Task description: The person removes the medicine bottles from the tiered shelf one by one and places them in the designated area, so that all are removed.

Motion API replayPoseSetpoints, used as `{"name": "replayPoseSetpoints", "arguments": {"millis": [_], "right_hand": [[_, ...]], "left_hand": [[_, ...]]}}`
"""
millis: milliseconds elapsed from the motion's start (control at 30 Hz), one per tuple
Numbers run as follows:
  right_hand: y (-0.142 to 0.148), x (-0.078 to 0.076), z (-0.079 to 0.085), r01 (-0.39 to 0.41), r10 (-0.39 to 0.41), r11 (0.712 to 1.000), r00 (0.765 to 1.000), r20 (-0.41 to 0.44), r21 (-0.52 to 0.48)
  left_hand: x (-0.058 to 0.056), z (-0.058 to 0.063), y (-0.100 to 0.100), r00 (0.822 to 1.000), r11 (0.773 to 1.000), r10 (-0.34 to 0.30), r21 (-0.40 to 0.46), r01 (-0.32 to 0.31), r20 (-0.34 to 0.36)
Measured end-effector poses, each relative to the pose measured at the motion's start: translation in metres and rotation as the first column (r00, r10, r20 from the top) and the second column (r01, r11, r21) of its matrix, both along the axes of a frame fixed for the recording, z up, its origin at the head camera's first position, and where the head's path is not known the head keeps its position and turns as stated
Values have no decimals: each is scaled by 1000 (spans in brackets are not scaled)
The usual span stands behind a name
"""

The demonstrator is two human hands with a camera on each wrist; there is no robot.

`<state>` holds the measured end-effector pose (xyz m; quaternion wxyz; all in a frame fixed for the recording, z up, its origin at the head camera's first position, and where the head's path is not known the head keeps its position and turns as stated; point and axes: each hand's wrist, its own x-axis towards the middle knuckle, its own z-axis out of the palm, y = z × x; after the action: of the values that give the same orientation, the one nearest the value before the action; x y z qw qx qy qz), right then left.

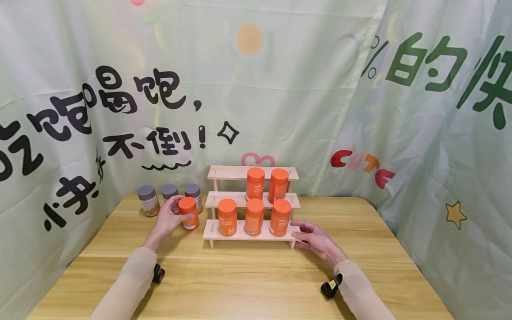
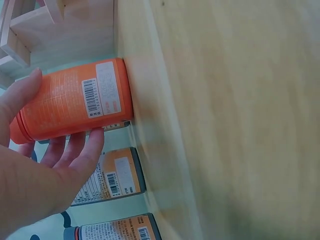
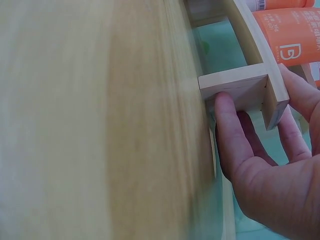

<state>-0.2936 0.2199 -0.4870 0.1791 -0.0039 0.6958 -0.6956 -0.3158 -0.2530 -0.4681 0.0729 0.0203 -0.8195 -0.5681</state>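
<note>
My left hand (image 1: 170, 220) holds an orange bottle (image 1: 189, 213) upright at the left side of a three-tier wooden rack (image 1: 252, 238). In the left wrist view its thumb lies on one side of that bottle (image 2: 75, 100) and the fingers on the other; whether the base touches the table cannot be told. My right hand (image 1: 316, 240) grips the right end of the rack's lowest tier, thumb by the board (image 3: 272, 92) and a fingertip against the leg (image 3: 235, 82). Three orange bottles (image 1: 227, 218) stand on that lowest tier, and two more (image 1: 255, 184) on the middle one.
Three grey-capped bottles (image 1: 149, 202) stand at the table's back left, behind my left hand and partly hidden. A printed cloth (image 1: 280, 89) hangs around the back and sides of the wooden table (image 1: 240, 284).
</note>
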Motion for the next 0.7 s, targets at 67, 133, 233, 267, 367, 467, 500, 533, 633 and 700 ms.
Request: {"name": "replayPoseSetpoints", "arguments": {"millis": [67,133,233,267,367,467,500,533,633,700], "right_hand": [[0,0,0,-1,1,1000,1000,2,2],[1,0,0,-4,4,1000,1000,1,4],[1,-1,0,-9,9,1000,1000,-2,5],[1,-1,0,-8,8,1000,1000,-1,2],[1,-1,0,-11,11,1000,1000,-4,1],[1,-1,-1,-6,6,1000,1000,0,-2],[1,-1,0,-6,6,1000,1000,0,-1],[1,-1,0,-5,5,1000,1000,1,-1],[1,0,0,-11,11,1000,1000,-2,1],[1,0,0,-15,15,1000,1000,-6,4]], "left_hand": [[0,0,0,1000,1000,1,-2,-1,2],[0,0,-1,1000,1000,1,3,-1,7],[-1,1,-1,1000,1000,-5,9,5,8],[-1,1,-1,1000,1000,-6,12,6,9],[-1,1,-1,1000,1000,-15,22,14,9],[-1,1,-1,1000,999,-21,32,20,7],[-1,1,-1,1000,999,-24,32,24,5],[-1,0,-1,1000,999,-27,34,27,3],[-1,0,-2,999,999,-38,32,38,-1],[-1,0,-2,999,999,-44,27,45,-8]]}}
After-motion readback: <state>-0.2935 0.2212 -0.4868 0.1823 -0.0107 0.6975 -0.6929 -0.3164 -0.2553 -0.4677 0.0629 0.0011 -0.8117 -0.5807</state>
